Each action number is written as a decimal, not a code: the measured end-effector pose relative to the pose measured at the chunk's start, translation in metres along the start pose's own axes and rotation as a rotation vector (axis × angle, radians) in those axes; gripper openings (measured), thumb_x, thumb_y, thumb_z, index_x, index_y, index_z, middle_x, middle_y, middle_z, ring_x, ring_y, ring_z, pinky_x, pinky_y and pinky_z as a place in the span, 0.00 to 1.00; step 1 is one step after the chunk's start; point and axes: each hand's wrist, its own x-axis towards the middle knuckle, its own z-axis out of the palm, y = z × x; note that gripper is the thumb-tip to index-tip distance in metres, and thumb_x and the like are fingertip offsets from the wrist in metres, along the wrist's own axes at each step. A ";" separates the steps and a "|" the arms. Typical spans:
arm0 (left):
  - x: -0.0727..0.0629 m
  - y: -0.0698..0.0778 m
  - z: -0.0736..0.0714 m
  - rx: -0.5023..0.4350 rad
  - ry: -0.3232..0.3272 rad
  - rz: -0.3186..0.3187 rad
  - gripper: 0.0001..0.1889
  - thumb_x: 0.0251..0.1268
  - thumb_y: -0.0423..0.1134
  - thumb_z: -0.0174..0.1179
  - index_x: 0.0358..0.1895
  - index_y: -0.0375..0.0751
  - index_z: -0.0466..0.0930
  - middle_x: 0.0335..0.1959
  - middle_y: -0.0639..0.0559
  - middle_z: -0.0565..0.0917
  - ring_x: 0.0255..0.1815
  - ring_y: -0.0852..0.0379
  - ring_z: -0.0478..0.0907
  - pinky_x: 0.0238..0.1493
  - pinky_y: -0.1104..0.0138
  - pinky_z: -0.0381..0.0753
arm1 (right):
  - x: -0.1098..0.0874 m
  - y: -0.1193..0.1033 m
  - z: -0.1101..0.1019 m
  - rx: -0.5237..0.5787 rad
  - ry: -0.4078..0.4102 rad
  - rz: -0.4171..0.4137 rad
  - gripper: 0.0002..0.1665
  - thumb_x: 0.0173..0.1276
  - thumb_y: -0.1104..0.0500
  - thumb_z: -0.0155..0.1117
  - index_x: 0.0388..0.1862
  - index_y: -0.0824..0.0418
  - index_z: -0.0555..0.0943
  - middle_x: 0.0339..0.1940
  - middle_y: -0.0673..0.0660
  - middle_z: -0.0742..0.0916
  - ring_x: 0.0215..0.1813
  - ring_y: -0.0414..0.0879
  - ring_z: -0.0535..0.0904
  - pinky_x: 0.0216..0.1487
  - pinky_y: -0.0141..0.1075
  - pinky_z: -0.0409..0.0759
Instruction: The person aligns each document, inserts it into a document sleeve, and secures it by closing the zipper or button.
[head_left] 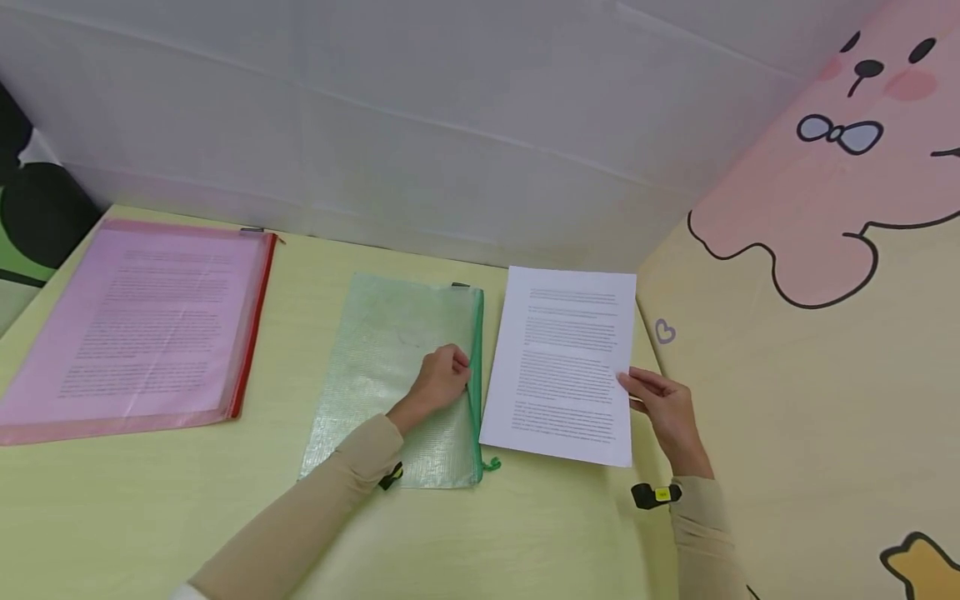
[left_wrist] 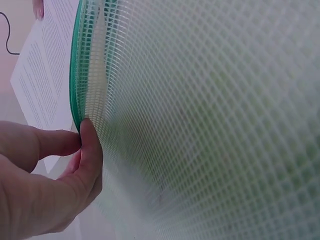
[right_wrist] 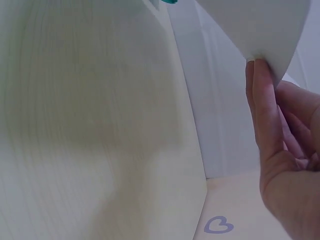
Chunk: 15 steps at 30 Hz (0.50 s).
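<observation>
A green mesh zipper pouch (head_left: 382, 333) lies on the table with its zipper edge to the right. My left hand (head_left: 442, 375) pinches that green edge between thumb and fingers, and in the left wrist view the edge (left_wrist: 75, 65) bows up at the fingertips. My right hand (head_left: 663, 408) grips a printed white sheet of paper (head_left: 562, 367) by its right edge, thumb on top and fingers beneath. The paper is raised over the table just right of the pouch, its left edge close to the zipper. From the right wrist view the paper's underside (right_wrist: 265, 30) shows.
A pink zipper pouch (head_left: 150, 325) with a red zipper and a printed page inside lies at the left of the table (head_left: 150, 517). A white wall (head_left: 375, 125) rises behind the table. At the right stands a cream panel (head_left: 825, 400) with cartoon drawings.
</observation>
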 end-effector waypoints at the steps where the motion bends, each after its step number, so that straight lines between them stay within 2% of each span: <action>1: 0.000 0.000 0.000 -0.006 0.002 0.000 0.04 0.69 0.26 0.57 0.43 0.29 0.79 0.38 0.40 0.84 0.42 0.46 0.83 0.45 0.57 0.83 | 0.000 0.000 0.001 -0.007 -0.008 0.002 0.17 0.65 0.61 0.76 0.50 0.67 0.87 0.38 0.47 0.91 0.39 0.39 0.88 0.43 0.33 0.87; 9: -0.001 -0.001 -0.002 -0.028 0.015 0.012 0.03 0.70 0.26 0.58 0.43 0.30 0.79 0.38 0.41 0.83 0.42 0.46 0.83 0.47 0.57 0.83 | 0.001 0.000 0.006 -0.085 -0.026 0.041 0.27 0.66 0.58 0.76 0.58 0.74 0.83 0.38 0.46 0.91 0.39 0.39 0.88 0.43 0.32 0.86; 15: -0.001 0.000 -0.001 -0.068 0.022 0.021 0.03 0.69 0.26 0.58 0.42 0.29 0.79 0.36 0.42 0.84 0.39 0.48 0.84 0.45 0.59 0.84 | 0.001 0.003 0.008 -0.083 -0.071 0.040 0.28 0.67 0.59 0.75 0.58 0.77 0.81 0.38 0.47 0.91 0.39 0.40 0.89 0.43 0.33 0.87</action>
